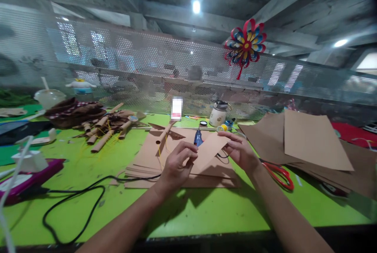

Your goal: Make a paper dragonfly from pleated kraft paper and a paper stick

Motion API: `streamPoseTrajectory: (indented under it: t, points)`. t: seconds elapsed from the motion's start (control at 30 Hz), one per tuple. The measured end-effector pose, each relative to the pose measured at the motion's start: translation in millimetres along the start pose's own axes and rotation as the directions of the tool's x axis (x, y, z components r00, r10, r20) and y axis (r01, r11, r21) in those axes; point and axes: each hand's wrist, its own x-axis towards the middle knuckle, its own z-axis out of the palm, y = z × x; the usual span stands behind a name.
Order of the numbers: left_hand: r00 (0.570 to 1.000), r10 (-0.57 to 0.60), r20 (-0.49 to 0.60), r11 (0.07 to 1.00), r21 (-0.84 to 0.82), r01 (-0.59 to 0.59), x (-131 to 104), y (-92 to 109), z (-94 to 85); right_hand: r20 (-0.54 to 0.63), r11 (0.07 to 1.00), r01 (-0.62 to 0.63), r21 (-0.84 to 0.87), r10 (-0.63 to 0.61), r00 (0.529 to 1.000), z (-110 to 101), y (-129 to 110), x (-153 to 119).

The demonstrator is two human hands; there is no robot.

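Observation:
A small piece of brown cardboard (pixel 209 150) is held up between my two hands, tilted above a stack of larger cardboard sheets (pixel 141 159). My left hand (pixel 180 163) pinches its left edge between thumb and fingers. At its upper right edge, my right hand (pixel 240 150) grips it with the fingertips. Behind the piece lies a blue glue gun (pixel 198 137), partly covered by it. A rolled cardboard tube with wing-like flaps (pixel 165 132) and yellow string rests on the back of the stack.
Several cardboard tubes with yellow strings (pixel 103 139) lie at the left. A purple power strip (pixel 32 178) and black cable (pixel 97 184) are nearer. Red-handled scissors (pixel 279 176) and large cardboard sheets (pixel 316 139) lie at the right. A jar (pixel 218 115) stands before the perforated metal screen (pixel 141 57).

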Motion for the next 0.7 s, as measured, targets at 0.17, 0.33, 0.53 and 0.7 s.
streamPoseTrajectory:
  t: [0.17, 0.33, 0.53, 0.7]
  points:
    - [0.995, -0.094, 0.031, 0.989, -0.116, 0.097, -2.4, -3.5, 4.4, -0.06, 0.998, 0.04, -0.048, -0.043, 0.997, 2.8, 4.9, 1.2]
    - [0.982, -0.172, 0.075, 0.963, -0.199, 0.184, -5.0, -4.0, 7.8, -0.101, 0.994, 0.07, -0.085, -0.079, 0.992, 4.0, 7.8, 1.9]
    - [0.961, -0.268, 0.064, 0.897, -0.347, 0.273, -3.0, -2.1, 10.9, -0.086, 0.993, 0.082, -0.085, -0.09, 0.992, 9.9, 3.5, -1.7]
    - [0.899, -0.414, 0.139, 0.736, -0.53, 0.421, 1.1, 0.2, 11.6, -0.131, 0.968, 0.104, -0.229, -0.136, 0.982, 7.8, 9.2, 0.7]
